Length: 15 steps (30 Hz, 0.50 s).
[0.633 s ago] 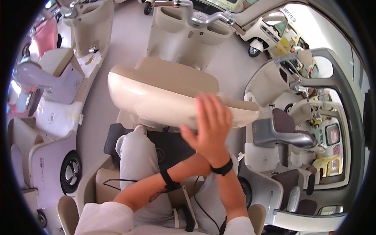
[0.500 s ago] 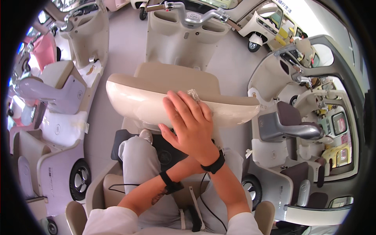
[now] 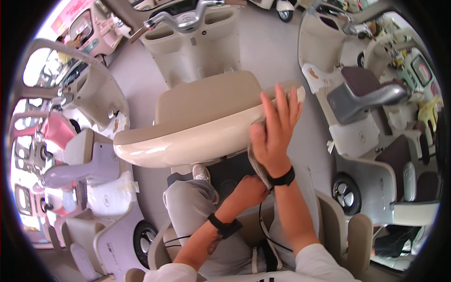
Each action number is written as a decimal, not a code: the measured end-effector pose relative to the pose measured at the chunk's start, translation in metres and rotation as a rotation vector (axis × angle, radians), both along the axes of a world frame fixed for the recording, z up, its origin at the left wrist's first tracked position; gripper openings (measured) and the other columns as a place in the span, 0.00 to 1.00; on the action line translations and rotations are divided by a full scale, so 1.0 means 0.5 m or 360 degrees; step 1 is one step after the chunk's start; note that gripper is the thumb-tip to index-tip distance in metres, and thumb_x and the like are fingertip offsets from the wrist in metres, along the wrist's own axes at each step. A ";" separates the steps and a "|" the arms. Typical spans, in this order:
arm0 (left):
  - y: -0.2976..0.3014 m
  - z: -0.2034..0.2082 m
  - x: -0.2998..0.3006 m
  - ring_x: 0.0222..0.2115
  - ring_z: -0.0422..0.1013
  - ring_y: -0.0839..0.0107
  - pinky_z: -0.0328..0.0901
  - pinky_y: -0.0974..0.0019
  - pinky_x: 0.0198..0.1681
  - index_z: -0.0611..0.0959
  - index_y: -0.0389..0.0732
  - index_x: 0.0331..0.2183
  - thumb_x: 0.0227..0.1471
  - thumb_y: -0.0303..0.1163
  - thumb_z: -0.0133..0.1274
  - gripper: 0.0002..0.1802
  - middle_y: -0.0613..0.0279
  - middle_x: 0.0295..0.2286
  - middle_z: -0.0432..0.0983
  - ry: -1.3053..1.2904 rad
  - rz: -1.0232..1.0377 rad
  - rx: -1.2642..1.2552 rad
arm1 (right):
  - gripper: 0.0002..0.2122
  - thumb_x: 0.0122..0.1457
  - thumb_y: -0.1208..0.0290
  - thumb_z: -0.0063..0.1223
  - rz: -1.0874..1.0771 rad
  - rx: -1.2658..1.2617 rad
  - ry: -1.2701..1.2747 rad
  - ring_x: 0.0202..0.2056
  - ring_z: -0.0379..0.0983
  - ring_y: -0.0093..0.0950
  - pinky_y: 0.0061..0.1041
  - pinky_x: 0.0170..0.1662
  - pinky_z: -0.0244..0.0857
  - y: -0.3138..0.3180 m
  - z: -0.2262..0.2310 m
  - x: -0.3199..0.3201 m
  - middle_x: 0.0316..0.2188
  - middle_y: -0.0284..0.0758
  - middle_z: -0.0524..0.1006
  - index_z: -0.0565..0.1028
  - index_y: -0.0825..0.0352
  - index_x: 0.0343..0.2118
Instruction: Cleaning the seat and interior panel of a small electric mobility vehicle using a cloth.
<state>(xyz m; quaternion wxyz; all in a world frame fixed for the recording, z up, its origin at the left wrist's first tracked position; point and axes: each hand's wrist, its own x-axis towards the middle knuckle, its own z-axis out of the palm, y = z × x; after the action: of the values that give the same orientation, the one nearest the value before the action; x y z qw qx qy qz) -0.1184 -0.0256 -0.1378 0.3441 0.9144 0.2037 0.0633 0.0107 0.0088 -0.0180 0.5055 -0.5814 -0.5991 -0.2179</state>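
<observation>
A beige front seat (image 3: 206,96) with a glossy cream back shell (image 3: 188,143) stands before me. My right hand (image 3: 277,129) lies against the shell's right end, fingers stretched and apart, pointing up toward its top edge. A thin greyish cloth (image 3: 256,162) shows at the palm's left side and hangs down past the right wrist. Below it, my left hand (image 3: 252,190) is closed at the cloth's lower end, close to the right wrist. Its fingertips are partly hidden. Both wrists wear black bands.
Silver handlebars (image 3: 185,21) and a beige front panel (image 3: 197,51) stand beyond the seat. A lilac vehicle (image 3: 117,244) is at left, a grey one (image 3: 361,176) at right. My legs and shoe (image 3: 201,173) are under the seat back; a thin black cable (image 3: 277,243) crosses my lap.
My right hand has slid along the shell from its middle to its right end. The left hand, earlier hidden behind the right wrist, now shows. The whole view has turned.
</observation>
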 end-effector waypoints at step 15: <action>-0.014 -0.023 0.024 0.27 0.74 0.44 0.68 0.45 0.29 0.79 0.37 0.38 0.46 0.29 0.54 0.14 0.45 0.27 0.77 -0.0118 -0.0032 0.0035 | 0.34 0.57 0.68 0.52 0.0304 0.0128 0.0528 0.69 0.40 0.56 0.52 0.69 0.36 0.021 -0.061 0.134 0.68 0.55 0.50 0.55 0.74 0.65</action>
<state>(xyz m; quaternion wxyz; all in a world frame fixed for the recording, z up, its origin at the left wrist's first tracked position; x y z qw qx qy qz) -0.1062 -0.0324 -0.1495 0.3420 0.9172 0.1808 0.0959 0.0776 0.0195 -0.0485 0.6384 -0.5293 -0.5509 -0.0940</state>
